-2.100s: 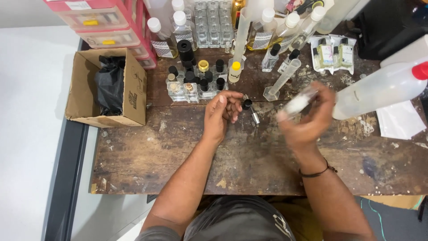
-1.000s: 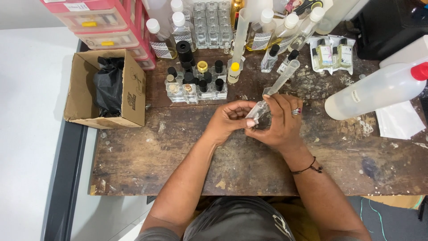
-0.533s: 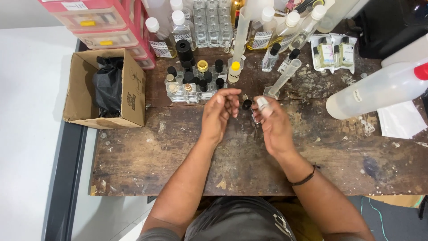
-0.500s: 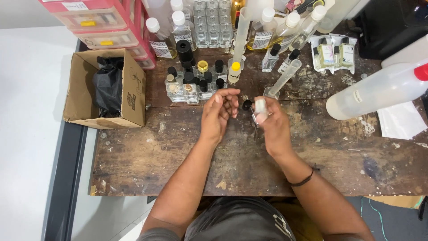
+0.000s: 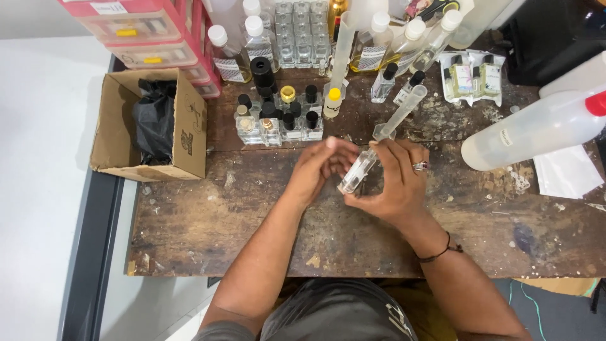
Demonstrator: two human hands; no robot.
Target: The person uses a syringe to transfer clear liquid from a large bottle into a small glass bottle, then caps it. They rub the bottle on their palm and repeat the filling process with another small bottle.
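Observation:
A small clear rectangular glass bottle [image 5: 358, 172] is tilted between my two hands over the worn wooden table [image 5: 252, 233]. My right hand [image 5: 394, 186], with a ring on one finger and a dark cord at the wrist, grips the bottle from the right. My left hand [image 5: 325, 165] is curled against the bottle's left side, its fingertips at the upper end. Whether the left hand holds a cap there is hidden.
A cluster of small capped bottles [image 5: 281, 117] stands just behind my hands. A tall clear measuring cylinder [image 5: 399, 117] leans beside them. A large white bottle with a red cap [image 5: 536, 129] lies at right. An open cardboard box with a black bag [image 5: 151, 123] sits at left, red drawers [image 5: 139, 31] behind.
My right hand brought the small bottle down from the right and in toward my left hand. Both hands now meet on it, and the bottle has tipped to a slant.

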